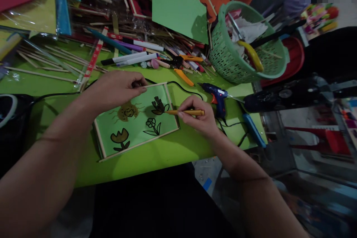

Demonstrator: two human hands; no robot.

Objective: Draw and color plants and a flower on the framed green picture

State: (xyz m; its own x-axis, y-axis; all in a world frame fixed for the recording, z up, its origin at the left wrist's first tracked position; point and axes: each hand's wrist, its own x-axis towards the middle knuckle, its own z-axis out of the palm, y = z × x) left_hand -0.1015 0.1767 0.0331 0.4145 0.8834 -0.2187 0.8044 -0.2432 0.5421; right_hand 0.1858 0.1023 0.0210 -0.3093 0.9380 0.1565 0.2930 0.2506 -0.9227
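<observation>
A green sheet edged with thin wooden sticks, a framed picture [139, 121], lies slanted near the table's front edge. Black-outlined flowers and a smiling sun [127, 112] are drawn on it; the sun and a tulip [119, 137] have brownish-yellow colouring. My left hand [119, 88] has its fingers curled at the frame's upper edge, thumb on the edge, gripping it. My right hand [198, 115] pinches an ochre-yellow felt-tip pen [192, 112]. The pen's tip touches the leafy flower [158, 106] at the picture's upper right.
Behind the picture lie markers [136, 58], orange-handled scissors [184, 76] and many wooden sticks [55, 61]. A blue glue gun [219, 96] with a black cord sits right of my right hand. A green basket [228, 52] stands at the back right, beside green card [178, 11].
</observation>
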